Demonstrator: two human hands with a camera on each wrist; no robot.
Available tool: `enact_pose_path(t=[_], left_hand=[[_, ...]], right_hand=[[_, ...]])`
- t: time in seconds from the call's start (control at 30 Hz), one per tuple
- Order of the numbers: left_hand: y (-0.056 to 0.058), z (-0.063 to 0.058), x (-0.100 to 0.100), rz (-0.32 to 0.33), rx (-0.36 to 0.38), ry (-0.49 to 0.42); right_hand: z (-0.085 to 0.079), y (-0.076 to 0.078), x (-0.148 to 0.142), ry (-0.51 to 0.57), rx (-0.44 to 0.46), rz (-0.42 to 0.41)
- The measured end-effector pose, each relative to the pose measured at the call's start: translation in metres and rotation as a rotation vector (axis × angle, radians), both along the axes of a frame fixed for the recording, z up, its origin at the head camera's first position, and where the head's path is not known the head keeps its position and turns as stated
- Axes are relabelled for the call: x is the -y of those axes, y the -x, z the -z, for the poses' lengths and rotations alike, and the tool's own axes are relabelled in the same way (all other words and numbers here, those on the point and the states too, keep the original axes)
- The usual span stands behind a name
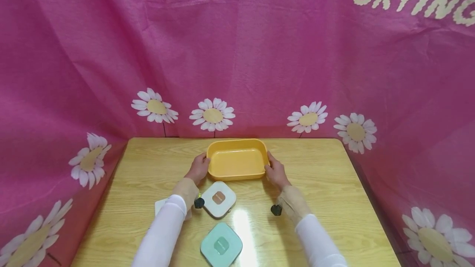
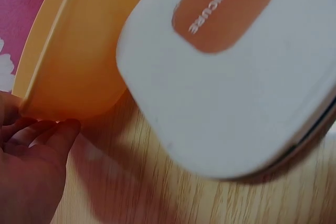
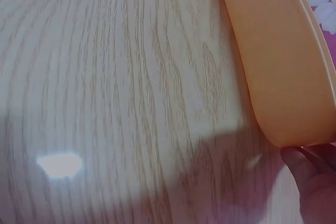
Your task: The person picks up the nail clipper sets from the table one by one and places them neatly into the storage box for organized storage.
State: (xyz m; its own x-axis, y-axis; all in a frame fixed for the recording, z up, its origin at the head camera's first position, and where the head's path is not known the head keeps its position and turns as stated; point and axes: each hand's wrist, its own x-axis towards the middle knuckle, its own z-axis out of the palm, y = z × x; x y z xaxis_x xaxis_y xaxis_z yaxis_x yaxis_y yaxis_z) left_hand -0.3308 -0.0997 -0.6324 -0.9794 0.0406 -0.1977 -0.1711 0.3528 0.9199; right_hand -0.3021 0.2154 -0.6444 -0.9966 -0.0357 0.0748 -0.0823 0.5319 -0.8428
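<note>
A yellow-orange rectangular plastic basin (image 1: 237, 162) with rounded corners is near the far edge of the table, its open side up. My left hand (image 1: 198, 168) grips its left end, thumb at the rim; in the left wrist view the fingers (image 2: 65, 135) reach under its lower side. At the opposite end my right hand (image 1: 276, 171) holds the basin, and the right wrist view shows its fingertips (image 3: 294, 156) against the bottom corner. Close in front of the basin lies a white rounded-square case (image 1: 219, 207) with a brown label reading "MANICURE".
Nearer on the wooden table (image 1: 326, 217) lies a mint-green case (image 1: 221, 245) of the same shape. A white item (image 1: 159, 205) shows partly from behind the left sleeve. Pink curtains (image 1: 259, 61) printed with daisies and letters surround the table.
</note>
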Motion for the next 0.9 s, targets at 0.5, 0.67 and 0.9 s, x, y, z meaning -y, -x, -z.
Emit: enact_pose_path(t=[0.5, 0.67, 0.9], left_hand=[[-0.001, 0.001, 0.024, -0.002, 0.017, -0.099], [0.0, 0.0, 0.026, -0.013, 0.016, -0.099], [-0.001, 0.0, 0.027, -0.046, 0.018, -0.108]], right_hand=[[0.006, -0.001, 0.019, 0.054, -0.021, -0.013], [0.009, 0.0, 0.024, 0.06, -0.032, -0.004], [0.007, 0.0, 0.029, 0.082, -0.017, 0.008]])
